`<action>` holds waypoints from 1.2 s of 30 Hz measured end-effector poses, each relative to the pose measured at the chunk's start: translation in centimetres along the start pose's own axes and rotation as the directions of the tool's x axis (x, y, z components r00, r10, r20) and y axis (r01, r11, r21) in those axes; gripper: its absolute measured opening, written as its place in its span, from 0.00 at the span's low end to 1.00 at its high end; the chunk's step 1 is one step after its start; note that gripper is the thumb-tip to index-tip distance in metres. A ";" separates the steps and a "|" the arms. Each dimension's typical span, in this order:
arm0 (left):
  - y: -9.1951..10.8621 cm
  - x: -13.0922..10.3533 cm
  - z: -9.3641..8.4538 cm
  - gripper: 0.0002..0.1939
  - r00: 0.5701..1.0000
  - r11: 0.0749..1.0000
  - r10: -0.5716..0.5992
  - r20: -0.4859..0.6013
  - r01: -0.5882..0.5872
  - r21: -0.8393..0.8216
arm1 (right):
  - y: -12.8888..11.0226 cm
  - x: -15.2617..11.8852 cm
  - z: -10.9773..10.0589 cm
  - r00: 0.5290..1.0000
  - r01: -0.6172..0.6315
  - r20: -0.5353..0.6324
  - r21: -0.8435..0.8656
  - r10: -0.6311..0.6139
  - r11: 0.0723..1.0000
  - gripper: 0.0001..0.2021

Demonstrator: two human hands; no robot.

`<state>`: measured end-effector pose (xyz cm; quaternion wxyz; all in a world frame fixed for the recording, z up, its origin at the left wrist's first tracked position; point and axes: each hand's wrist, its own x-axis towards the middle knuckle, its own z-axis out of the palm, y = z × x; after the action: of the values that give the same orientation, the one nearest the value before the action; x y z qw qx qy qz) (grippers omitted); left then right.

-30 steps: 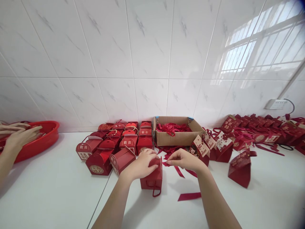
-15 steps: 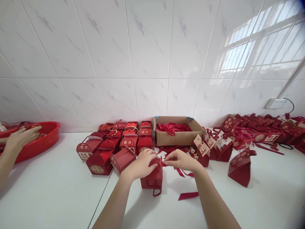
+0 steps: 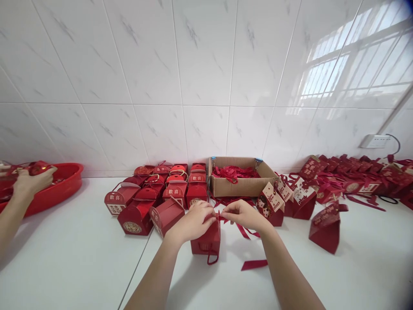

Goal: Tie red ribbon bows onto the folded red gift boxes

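A small red gift box (image 3: 206, 241) stands on the white table below my hands, with a dark red cord loop hanging down its near side. My left hand (image 3: 196, 218) is closed at the top of this box, fingers bent over its upper edge and hiding part of it. At the box's top right, my right hand (image 3: 245, 215) pinches a red ribbon (image 3: 223, 217) between thumb and forefinger. Loose ribbon trails on the table under the right hand, and a cut ribbon piece (image 3: 254, 265) lies beside the right forearm.
Several red gift boxes (image 3: 134, 220) are grouped to the left. A cardboard box (image 3: 237, 189) of ribbons stands behind my hands. More gift boxes (image 3: 325, 230) and ribbons lie right. Far left, another person's hand (image 3: 30, 185) holds something red above a red basin (image 3: 72, 183).
My hands stay almost in place, the right fingers shifting slightly at the ribbon. The other person's hand has lifted a red item from the basin.
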<state>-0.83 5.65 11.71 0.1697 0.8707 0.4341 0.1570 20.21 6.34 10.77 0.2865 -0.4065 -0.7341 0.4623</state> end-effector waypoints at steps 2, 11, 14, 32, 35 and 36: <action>0.0 0.1 0.1 0.11 1.000 1.000 0.000 -0.005 0.000 0.013 | -0.1 0.0 0.0 1.000 0.004 0.002 0.004 -0.004 1.000 0.13; -0.1 0.3 0.3 0.08 0.998 0.999 -0.018 -0.066 0.019 0.026 | -0.1 0.0 0.3 1.000 0.001 0.023 -0.057 0.001 0.998 0.14; 0.2 0.2 -0.1 0.09 0.991 0.999 -0.036 -0.127 0.037 0.005 | 0.1 0.0 0.4 1.000 0.009 -0.001 -0.092 -0.009 0.996 0.13; 3.6 -2.3 -3.5 0.09 0.955 0.986 -0.163 -0.248 0.146 -0.083 | -2.3 -0.5 1.7 0.952 0.244 -0.193 -0.004 -0.240 0.970 0.11; 2.5 -2.7 -3.7 0.10 0.937 0.960 -0.271 -0.218 0.280 0.008 | -2.8 -1.2 1.3 0.925 0.273 -0.281 0.018 -0.257 0.962 0.10; 2.0 -2.8 -3.7 0.12 0.928 0.944 -0.315 -0.196 0.328 0.037 | -2.9 -1.5 1.1 0.916 0.279 -0.309 0.030 -0.257 0.960 0.10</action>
<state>-2.56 2.87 15.57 0.1214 0.7743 0.5901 0.1934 19.11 3.86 12.92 0.4706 -0.3572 -0.7130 0.3778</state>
